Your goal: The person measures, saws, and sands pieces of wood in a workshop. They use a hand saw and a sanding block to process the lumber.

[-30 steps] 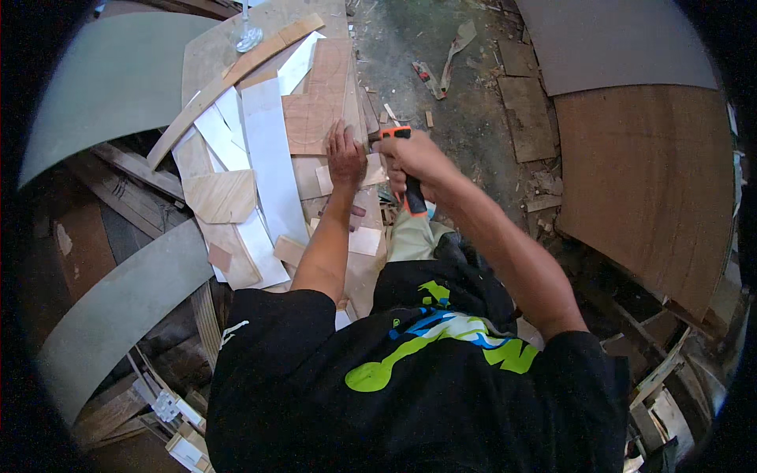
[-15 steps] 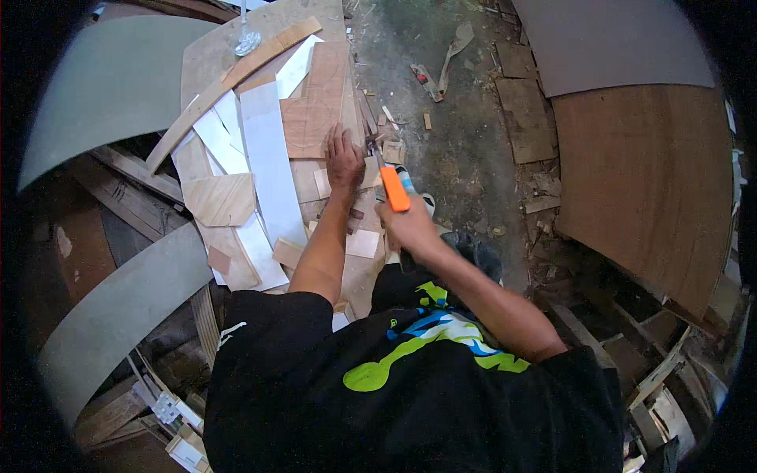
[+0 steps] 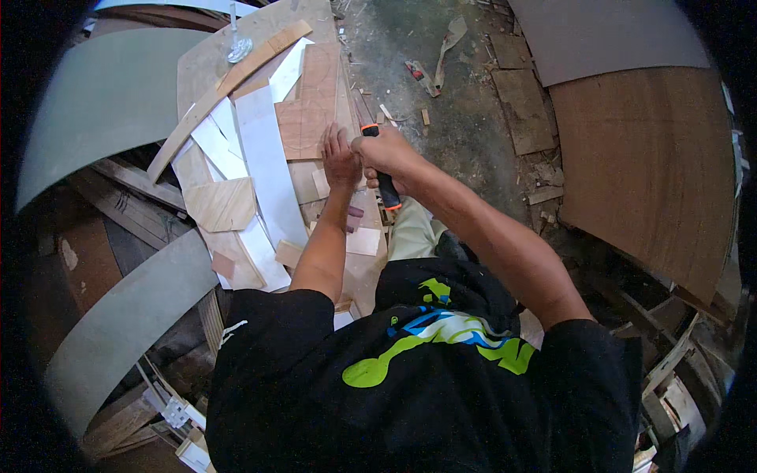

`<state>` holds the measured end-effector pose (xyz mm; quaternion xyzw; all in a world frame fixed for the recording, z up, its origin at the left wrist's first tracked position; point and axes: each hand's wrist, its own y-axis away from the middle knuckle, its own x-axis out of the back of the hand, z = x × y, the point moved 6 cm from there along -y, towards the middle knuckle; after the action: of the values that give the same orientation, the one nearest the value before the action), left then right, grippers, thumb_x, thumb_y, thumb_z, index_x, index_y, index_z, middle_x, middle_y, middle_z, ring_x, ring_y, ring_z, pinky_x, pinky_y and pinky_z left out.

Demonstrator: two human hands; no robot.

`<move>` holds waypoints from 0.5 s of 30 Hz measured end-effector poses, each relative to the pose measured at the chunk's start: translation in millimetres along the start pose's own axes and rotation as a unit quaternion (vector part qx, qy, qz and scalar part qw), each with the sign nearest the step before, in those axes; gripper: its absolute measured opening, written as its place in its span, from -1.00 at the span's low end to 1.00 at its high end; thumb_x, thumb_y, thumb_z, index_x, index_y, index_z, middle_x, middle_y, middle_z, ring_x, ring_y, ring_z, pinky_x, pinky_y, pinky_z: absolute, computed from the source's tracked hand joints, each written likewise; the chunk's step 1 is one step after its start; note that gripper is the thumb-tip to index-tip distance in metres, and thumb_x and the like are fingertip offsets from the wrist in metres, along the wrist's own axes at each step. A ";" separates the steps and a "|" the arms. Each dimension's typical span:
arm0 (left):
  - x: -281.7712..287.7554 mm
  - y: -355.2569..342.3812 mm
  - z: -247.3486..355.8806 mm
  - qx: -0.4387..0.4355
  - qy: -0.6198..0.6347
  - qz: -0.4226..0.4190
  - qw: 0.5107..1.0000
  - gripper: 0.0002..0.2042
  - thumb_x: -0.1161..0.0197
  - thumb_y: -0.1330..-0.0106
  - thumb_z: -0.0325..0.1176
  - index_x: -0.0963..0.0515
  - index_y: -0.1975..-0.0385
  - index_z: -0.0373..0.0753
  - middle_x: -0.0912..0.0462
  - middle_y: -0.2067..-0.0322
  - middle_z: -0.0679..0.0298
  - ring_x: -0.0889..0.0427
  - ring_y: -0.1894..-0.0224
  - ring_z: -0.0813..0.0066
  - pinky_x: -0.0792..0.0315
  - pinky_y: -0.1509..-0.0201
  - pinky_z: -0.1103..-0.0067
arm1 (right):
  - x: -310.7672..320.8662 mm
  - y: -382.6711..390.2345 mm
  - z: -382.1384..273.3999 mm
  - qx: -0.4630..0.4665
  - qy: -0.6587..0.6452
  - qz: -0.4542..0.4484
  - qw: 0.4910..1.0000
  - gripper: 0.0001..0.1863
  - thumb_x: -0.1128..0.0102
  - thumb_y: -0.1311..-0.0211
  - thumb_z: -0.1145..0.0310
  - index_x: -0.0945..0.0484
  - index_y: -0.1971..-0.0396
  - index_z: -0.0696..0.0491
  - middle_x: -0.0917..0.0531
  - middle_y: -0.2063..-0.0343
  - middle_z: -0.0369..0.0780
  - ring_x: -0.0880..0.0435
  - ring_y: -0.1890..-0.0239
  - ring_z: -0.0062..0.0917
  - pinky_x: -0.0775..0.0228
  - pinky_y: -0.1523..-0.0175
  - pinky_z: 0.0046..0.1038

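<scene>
Black with orange ends, the tool handle (image 3: 387,191) sits in the right hand (image 3: 392,160), fingers curled around it — just right of the left hand (image 3: 341,165), which lies flat, fingers extended, over the near right corner of the reddish-brown board (image 3: 306,122). A white panel (image 3: 268,158) lies left of both.

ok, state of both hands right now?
Left hand: open, back up, at the near right corner of the reddish-brown wooden board.
Right hand: closed, holding a black-and-orange tool handle.
</scene>
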<state>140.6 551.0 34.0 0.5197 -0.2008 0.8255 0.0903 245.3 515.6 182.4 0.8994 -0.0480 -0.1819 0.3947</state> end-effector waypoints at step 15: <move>-3.3 1.7 -2.8 0.018 -0.014 -0.005 1.000 -0.62 0.09 -0.12 -0.40 -0.27 0.03 -0.36 -0.20 -0.13 0.07 -0.13 -0.21 0.15 -0.01 -0.27 0.32 | 12.4 56.6 77.6 0.128 0.133 0.093 0.978 -0.75 -0.07 -0.01 0.38 -0.33 0.77 0.14 -0.33 0.88 -0.33 -0.35 0.83 -0.64 -0.17 0.69 -0.52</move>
<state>139.1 550.8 29.6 0.5339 -0.1845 0.8211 0.0816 231.7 420.3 171.7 0.9501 -0.1008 -0.0153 0.2947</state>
